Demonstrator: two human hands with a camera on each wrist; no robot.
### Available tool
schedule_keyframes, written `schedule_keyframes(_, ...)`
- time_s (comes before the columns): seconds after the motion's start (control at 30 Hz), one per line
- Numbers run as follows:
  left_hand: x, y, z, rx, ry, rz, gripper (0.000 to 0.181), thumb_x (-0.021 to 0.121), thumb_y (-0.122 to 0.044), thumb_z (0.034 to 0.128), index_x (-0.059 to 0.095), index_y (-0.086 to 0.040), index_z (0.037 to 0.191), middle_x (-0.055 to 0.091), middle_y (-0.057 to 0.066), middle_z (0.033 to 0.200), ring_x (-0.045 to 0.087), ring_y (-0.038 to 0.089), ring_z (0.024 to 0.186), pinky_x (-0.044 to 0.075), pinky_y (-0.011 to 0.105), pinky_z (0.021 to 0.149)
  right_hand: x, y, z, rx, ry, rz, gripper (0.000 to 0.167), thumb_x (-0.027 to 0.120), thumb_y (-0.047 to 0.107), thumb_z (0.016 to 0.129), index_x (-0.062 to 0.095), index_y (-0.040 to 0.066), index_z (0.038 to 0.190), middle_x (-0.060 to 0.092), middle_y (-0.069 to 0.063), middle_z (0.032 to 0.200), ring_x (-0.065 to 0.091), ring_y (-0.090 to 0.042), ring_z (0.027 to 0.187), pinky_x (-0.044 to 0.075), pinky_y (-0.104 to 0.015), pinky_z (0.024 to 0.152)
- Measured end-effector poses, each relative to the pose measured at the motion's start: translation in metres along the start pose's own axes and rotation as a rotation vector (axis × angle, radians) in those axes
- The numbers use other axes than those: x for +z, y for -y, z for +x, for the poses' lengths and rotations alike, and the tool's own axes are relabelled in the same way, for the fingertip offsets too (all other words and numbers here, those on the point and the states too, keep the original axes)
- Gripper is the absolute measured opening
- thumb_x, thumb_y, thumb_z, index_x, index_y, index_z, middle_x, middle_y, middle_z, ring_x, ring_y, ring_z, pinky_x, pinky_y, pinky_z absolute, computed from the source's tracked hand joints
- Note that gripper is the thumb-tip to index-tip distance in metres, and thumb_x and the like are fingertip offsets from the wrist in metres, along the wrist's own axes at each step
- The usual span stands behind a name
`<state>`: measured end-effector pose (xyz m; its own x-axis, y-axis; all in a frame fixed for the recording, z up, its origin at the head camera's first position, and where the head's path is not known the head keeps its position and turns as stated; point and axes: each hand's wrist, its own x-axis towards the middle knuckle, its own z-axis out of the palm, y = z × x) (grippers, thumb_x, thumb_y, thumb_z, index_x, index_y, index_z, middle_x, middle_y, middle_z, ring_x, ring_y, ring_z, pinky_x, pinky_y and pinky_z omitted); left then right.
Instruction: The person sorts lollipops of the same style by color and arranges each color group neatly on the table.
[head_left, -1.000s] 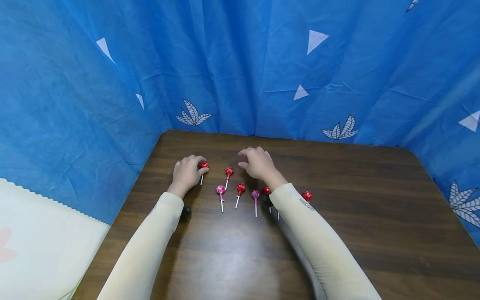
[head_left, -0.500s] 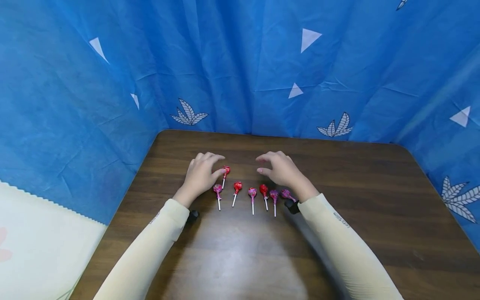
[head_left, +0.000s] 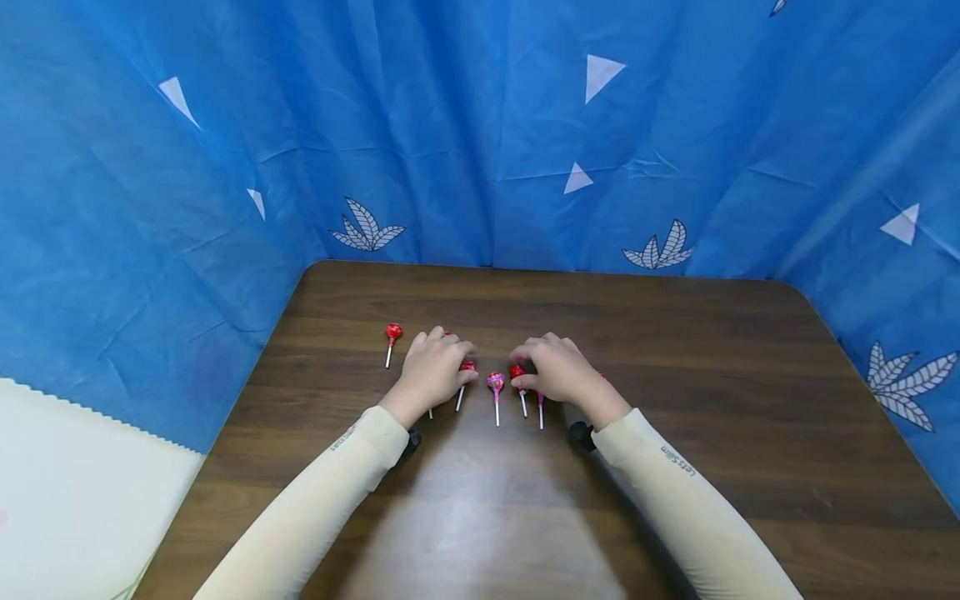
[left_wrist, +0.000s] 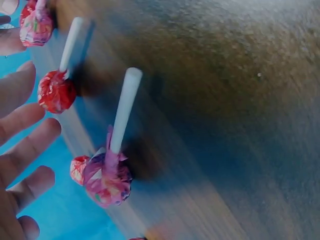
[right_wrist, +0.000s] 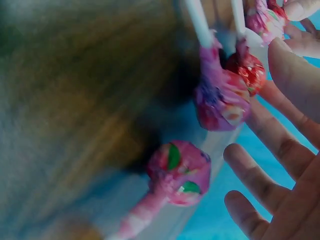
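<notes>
A brown wood-grain counter fills the lower half of the head view, with a glare patch at bottom centre and a white cloth at lower left.

Nearest, 2 cream sleeves, a left sleeve and a right sleeve, enter from the bottom edge; a black device shows at the right cuff.

Beyond them, at mid-frame, lollipops lie in a loose row, sticks pointing towards the bottom edge. A pink lollipop lies in the gap between the hands. The left hand is over the row with its thumb close to a red lollipop; its fingers are apart, clamped on nothing. In the left wrist view a purple-pink lollipop lies just beside those fingers. The right hand has its fingers likewise apart, near a darker red lollipop; whether either hand touches candy I cannot tell. A pink lollipop with green marks lies low in the right wrist view.

The step in hand seems to be reaching in for the 2 red heads. The next move would call for thumb and fingertips drawing together on each without nudging neighbours.

Farther off, left of centre, 1 far red lollipop lies apart. Behind everything hangs a blue curtain.
</notes>
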<state>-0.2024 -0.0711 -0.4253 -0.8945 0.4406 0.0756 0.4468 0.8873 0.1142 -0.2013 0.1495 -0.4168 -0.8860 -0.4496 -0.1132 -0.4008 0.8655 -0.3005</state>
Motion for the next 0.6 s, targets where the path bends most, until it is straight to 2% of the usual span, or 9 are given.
schedule_keyframes(0.17, 0.004, -0.001, 0.001, -0.008, -0.011, 0.026, 0.028, 0.077, -0.04, 0.0848, 0.073, -0.016, 0.099, 0.071, 0.002, 0.094, 0.056, 0.025, 0.096, 0.04, 0.04, 0.079, 0.005, 0.0, 0.002, -0.004, -0.011, -0.023, 0.039, 0.077, 0.034, 0.086, 0.071, 0.019, 0.121, 0.07, -0.002, 0.121, 0.058, -0.029, 0.114, 0.044, -0.05, 0.095)
schedule_keyframes(0.4, 0.008, -0.005, 0.002, -0.021, -0.032, 0.032, 0.025, 0.079, -0.037, 0.0837, 0.074, -0.016, 0.098, 0.072, 0.002, 0.09, 0.057, 0.024, 0.093, 0.04, 0.039, 0.077, 0.009, 0.002, 0.007, 0.02, -0.003, -0.042, 0.035, 0.077, 0.034, 0.086, 0.073, 0.019, 0.118, 0.071, -0.002, 0.118, 0.058, -0.028, 0.11, 0.045, -0.047, 0.092)
schedule_keyframes(0.6, 0.011, -0.006, 0.003, -0.022, -0.056, 0.026, 0.021, 0.08, -0.034, 0.0823, 0.072, -0.016, 0.09, 0.071, 0.001, 0.085, 0.058, 0.024, 0.091, 0.04, 0.04, 0.076, 0.013, 0.002, 0.009, 0.01, -0.017, -0.045, 0.032, 0.077, 0.035, 0.086, 0.074, 0.018, 0.113, 0.071, -0.001, 0.115, 0.059, -0.027, 0.108, 0.045, -0.047, 0.089)
